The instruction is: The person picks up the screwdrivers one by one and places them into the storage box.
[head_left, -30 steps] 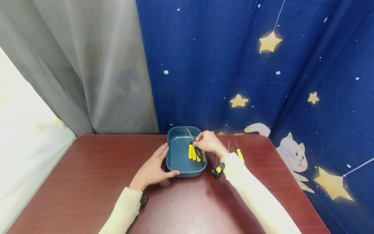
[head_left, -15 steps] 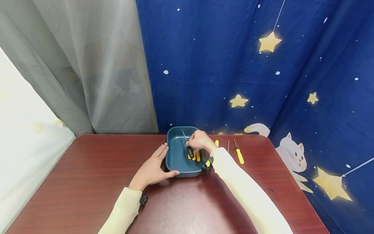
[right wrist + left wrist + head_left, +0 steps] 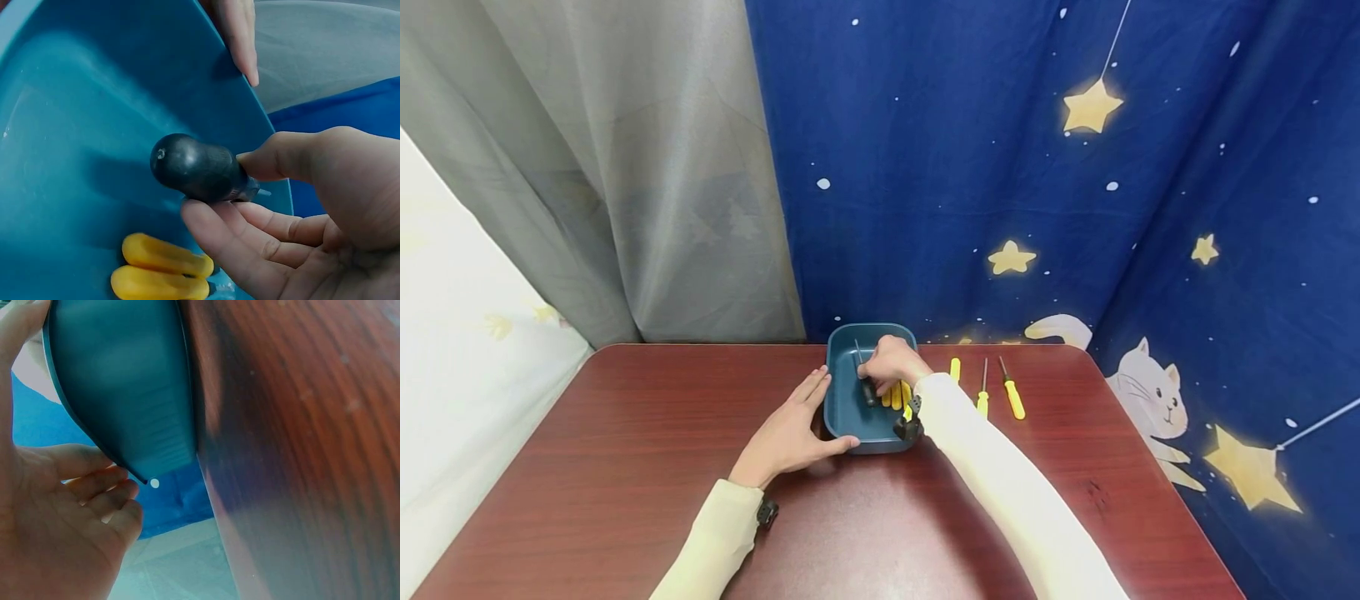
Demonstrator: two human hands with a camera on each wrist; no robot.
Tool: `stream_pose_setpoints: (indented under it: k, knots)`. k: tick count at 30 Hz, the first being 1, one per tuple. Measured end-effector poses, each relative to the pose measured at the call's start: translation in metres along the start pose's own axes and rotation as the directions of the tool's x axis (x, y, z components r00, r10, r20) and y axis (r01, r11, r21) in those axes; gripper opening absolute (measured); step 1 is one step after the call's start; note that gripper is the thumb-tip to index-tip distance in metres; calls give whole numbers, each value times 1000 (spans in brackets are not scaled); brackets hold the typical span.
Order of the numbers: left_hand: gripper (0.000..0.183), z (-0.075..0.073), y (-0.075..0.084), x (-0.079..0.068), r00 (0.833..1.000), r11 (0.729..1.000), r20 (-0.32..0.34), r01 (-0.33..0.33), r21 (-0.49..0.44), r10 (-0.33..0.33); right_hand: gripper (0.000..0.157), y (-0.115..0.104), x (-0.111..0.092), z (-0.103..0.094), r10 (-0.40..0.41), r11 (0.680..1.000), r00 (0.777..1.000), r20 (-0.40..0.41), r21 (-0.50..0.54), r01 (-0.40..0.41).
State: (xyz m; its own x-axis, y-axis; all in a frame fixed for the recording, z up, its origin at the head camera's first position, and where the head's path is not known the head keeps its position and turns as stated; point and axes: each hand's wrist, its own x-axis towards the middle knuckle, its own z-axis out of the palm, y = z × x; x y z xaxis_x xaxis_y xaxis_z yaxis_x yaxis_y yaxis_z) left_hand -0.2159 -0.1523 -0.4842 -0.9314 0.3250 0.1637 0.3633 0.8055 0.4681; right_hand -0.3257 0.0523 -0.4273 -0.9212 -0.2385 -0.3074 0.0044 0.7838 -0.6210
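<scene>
A black-handled screwdriver (image 3: 869, 392) is pinched between the thumb and fingers of my right hand (image 3: 897, 360), over the left part of a blue-green plastic bin (image 3: 844, 408). Its thin shaft points away from me. In the right wrist view the rounded black handle (image 3: 194, 167) faces the camera, above the bin floor. Several yellow-handled screwdrivers (image 3: 897, 397) lie side by side in the bin, partly hidden by my right hand. My left hand (image 3: 784, 440) rests against the bin's left side, fingers extended along the wall and thumb on the near rim.
Right of the bin, yellow-handled screwdrivers lie on the red-brown table (image 3: 625, 467): one (image 3: 955, 369) partly behind the right sleeve, another (image 3: 982, 403) beside it, a third (image 3: 1015, 401) farthest right. A blue starry curtain (image 3: 925, 167) hangs behind the table's back edge.
My right hand has carried the black-handled screwdriver leftward across the bin, away from the yellow handles. More of the screwdrivers on the table now show. The left hand has stayed put.
</scene>
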Motion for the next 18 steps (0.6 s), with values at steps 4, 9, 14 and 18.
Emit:
stream_pose_setpoints:
  k: [4,9,14,18]
  knots:
    - [125,0,-1,0,1000,1000,1,5,-2,-5,26,-4,3,5,11,1000,1000,25,20,-11]
    - [125,0,-3,0,1000,1000,0,-1,-8,1,22,-9,7,10,26,998,998,55,52,-28]
    - [124,0,-4,0,1000,1000,0,-9,-8,9,22,-14,11,14,40,998,997,71,55,-44]
    - [124,0,-5,0,1000,1000,-10,-17,0,17,21,-16,14,18,51,996,995,81,66,-56]
